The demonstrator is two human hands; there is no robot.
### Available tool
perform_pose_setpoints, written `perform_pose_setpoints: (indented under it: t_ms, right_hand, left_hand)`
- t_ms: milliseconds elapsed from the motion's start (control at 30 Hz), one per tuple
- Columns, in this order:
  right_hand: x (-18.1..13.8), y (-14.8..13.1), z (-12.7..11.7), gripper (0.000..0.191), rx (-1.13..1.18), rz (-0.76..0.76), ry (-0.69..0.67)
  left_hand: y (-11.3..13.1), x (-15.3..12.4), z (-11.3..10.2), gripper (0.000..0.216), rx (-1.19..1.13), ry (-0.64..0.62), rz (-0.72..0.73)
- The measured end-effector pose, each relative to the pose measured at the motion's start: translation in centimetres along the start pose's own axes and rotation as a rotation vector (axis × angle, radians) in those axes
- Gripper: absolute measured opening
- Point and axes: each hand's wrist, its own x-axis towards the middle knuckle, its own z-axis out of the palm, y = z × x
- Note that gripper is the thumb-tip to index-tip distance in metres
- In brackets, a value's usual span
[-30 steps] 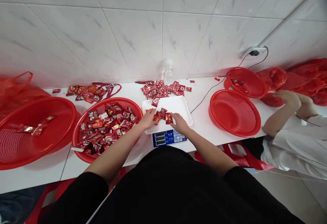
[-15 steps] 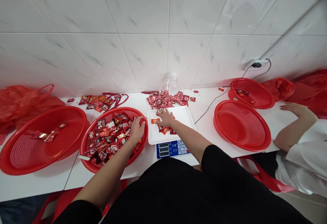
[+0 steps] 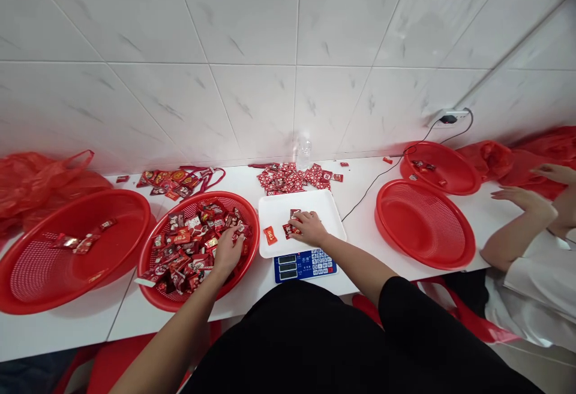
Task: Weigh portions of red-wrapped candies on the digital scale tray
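Observation:
My left hand is down in the red basket filled with small wrapped candies. Its fingers are bent around a candy on the right side of the heap, and the fingertips are partly lost among the wrappers. Over the white scale tray, my right hand curls its fingers onto a few dark red candies, partly covering them. An orange-red packet lies apart on the tray, left of that hand. Below the tray shows the blue panel of the scale.
Behind the tray lies a pile of red-and-white packets beside a clear bottle. Another red basket stands at left, two more at right. A black cord crosses the table. A co-worker's arm is at right.
My left hand has moved down from the basket's right rim into the candies. My right hand has drawn back and right, its spread fingers now curled, and the orange-red packet has shifted nearer.

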Motion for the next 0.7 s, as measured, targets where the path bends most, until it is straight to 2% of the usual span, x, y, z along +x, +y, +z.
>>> perform_pose_setpoints:
  t_ms: [133, 200, 300, 367, 500, 567, 633, 700]
  right_hand:
    - [0.6, 0.3, 0.3, 0.039, 0.086, 0.140, 0.029]
    - [1.0, 0.5, 0.1, 0.036, 0.196, 0.285, 0.092]
    - [0.9, 1.6, -0.8, 0.037, 0.465, 0.587, 0.279]
    - [-0.1, 3.1, -1.6, 0.040, 0.674, 0.777, 0.467]
    - [-4.8, 7.9, -3.5, 0.040, 1.072, 1.025, 0.859]
    - [-8.0, 10.9, -4.5, 0.036, 1.251, 1.125, 0.972]
    - [-10.8, 13.8, -5.6, 0.024, 1.357, 1.257, 1.070]
    - [-13.0, 16.5, -6.5, 0.018, 1.487, 1.376, 1.122]
  left_hand:
    - [1.8, 0.2, 0.2, 0.034, 0.025, -0.004, 0.074]
    - [3.0, 0.2, 0.3, 0.033, 0.067, -0.033, 0.142]
    - [4.7, 0.2, 0.8, 0.031, 0.126, -0.141, 0.249]
    - [5.8, 0.3, 1.3, 0.030, 0.164, -0.235, 0.307]
    - [7.6, 0.5, 2.5, 0.032, 0.296, -0.380, 0.354]
    - [8.3, 0.6, 3.0, 0.032, 0.362, -0.435, 0.345]
    - [8.8, 0.9, 3.6, 0.029, 0.411, -0.485, 0.335]
    - [8.9, 1.2, 4.1, 0.029, 0.460, -0.514, 0.343]
